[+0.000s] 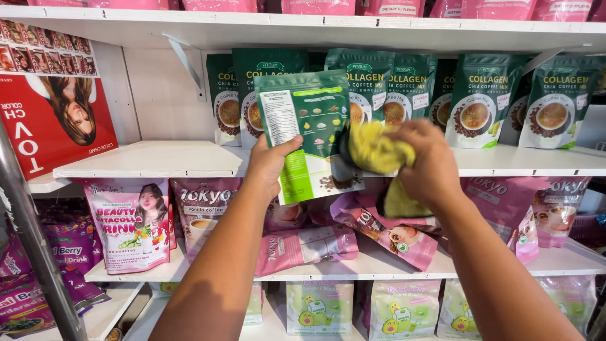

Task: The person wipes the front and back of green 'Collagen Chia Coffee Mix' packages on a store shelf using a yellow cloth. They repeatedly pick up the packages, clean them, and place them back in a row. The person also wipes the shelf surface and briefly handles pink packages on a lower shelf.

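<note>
The left hand [268,165] pinches the lower edge of a green pouch [309,136], holding it upright before the middle shelf [151,159]. The right hand [424,165], just right of the pouch, is clenched around a yellow cloth [374,147] pressed against the pouch's side.

Seven green coffee-mix pouches [485,101] stand along one white shelf [151,161], with an eighth green pouch [307,132] held up in front. One yellow cloth [377,150] is in hand. Four avocado-print pouches [404,309] line the bottom shelf; the pink pouches overlap too much to count.
</note>
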